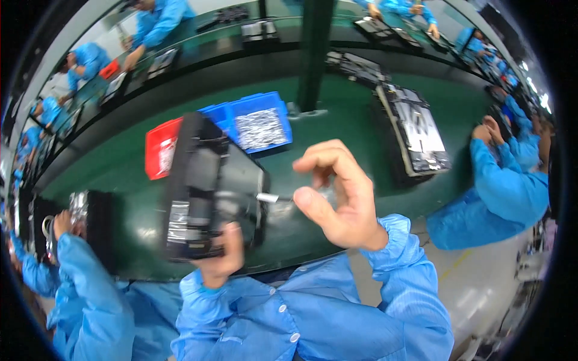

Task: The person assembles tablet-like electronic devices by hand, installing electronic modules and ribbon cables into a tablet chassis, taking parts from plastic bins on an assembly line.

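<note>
My left hand (226, 254) grips a black box-shaped device (201, 186) by its near lower edge, thumb on the side facing me. The device is tilted up off the green table, slightly blurred, with silvery patches and a glossy dark face. A small white tab (267, 197) sticks out from its right side, and a thin dark line runs from it toward my right hand. Above the table, just right of that tab, my right hand (340, 195) hovers with thumb and forefinger apart and the other fingers curled. Nothing shows between its fingers.
Behind the device stand a blue bin (260, 123) of small silvery parts and a red bin (161, 147). A stack of black and silver devices (415, 132) lies to the right. A dark green post (316, 57) rises at the back. Co-workers in blue sit on both sides.
</note>
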Action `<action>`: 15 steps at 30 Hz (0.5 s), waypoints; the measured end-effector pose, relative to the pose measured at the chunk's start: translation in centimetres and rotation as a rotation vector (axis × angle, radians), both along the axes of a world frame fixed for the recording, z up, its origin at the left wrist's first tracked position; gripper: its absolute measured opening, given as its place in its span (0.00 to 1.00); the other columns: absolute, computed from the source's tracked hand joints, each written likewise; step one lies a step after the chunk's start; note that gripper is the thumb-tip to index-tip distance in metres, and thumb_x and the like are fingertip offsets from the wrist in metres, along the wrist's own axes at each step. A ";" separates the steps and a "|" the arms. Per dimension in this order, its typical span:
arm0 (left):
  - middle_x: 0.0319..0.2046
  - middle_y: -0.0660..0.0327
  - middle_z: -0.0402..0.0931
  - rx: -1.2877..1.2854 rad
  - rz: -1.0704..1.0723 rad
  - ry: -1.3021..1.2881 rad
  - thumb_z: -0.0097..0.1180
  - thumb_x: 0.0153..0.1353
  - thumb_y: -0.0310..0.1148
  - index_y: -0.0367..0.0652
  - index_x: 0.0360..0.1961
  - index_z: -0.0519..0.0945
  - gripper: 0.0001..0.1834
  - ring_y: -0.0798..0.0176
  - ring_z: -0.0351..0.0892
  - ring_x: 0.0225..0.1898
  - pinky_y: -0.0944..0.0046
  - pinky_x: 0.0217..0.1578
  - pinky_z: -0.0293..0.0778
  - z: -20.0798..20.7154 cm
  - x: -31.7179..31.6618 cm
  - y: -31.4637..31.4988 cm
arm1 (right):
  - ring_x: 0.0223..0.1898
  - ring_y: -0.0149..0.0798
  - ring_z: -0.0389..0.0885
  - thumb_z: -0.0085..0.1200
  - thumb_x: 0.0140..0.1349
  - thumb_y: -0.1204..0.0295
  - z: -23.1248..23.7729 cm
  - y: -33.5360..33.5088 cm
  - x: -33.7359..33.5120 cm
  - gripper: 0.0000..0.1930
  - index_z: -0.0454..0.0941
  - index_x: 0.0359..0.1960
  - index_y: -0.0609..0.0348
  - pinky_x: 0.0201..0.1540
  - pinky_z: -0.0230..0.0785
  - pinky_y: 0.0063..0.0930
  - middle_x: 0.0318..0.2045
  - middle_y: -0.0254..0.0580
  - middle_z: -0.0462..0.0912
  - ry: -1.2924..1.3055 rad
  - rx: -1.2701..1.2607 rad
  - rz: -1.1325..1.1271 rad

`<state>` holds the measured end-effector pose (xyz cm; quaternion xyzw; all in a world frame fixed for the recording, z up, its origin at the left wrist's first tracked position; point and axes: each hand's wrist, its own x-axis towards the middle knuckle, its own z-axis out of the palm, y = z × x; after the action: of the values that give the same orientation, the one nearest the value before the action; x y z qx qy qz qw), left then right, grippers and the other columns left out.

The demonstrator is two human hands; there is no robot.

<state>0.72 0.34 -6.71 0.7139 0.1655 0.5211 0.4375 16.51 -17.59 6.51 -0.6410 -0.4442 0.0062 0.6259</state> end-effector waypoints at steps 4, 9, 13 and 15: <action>0.36 0.52 0.78 -0.957 -0.550 -0.115 0.57 0.55 0.27 0.32 0.53 0.70 0.24 0.61 0.81 0.33 0.62 0.34 0.80 6.3 -0.3 -0.9 | 0.44 0.43 0.79 0.59 0.65 0.59 -3.0 -3.5 1.9 0.28 0.71 0.59 0.66 0.47 0.71 0.32 0.48 0.49 0.78 -0.030 -0.392 0.104; 0.38 0.62 0.73 -0.960 -0.894 0.249 0.64 0.54 0.36 0.35 0.57 0.69 0.31 0.71 0.74 0.33 0.70 0.32 0.73 6.4 1.6 -1.2 | 0.49 0.28 0.77 0.57 0.67 0.68 -3.5 -8.3 0.8 0.27 0.67 0.63 0.71 0.52 0.70 0.24 0.51 0.42 0.80 0.769 -0.219 0.158; 0.29 0.71 0.60 -0.855 -1.069 0.350 0.70 0.49 0.27 0.35 0.71 0.59 0.48 0.76 0.60 0.28 0.76 0.33 0.62 6.2 3.1 -0.3 | 0.46 0.27 0.78 0.60 0.63 0.72 -2.7 -15.8 4.7 0.26 0.70 0.61 0.71 0.49 0.71 0.21 0.49 0.39 0.80 0.660 -0.081 -0.451; 0.27 0.72 0.61 -0.760 -0.943 0.465 0.69 0.51 0.27 0.34 0.68 0.64 0.42 0.79 0.61 0.28 0.78 0.31 0.61 5.7 3.1 0.4 | 0.43 0.27 0.79 0.60 0.64 0.71 -1.2 -18.1 7.7 0.24 0.71 0.59 0.70 0.46 0.73 0.21 0.44 0.36 0.81 0.630 0.025 -0.664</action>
<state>3.83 0.76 -1.03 0.5996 0.0976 0.0102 0.7943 24.25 -35.71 5.33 -0.7080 -0.0026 -0.0053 0.7062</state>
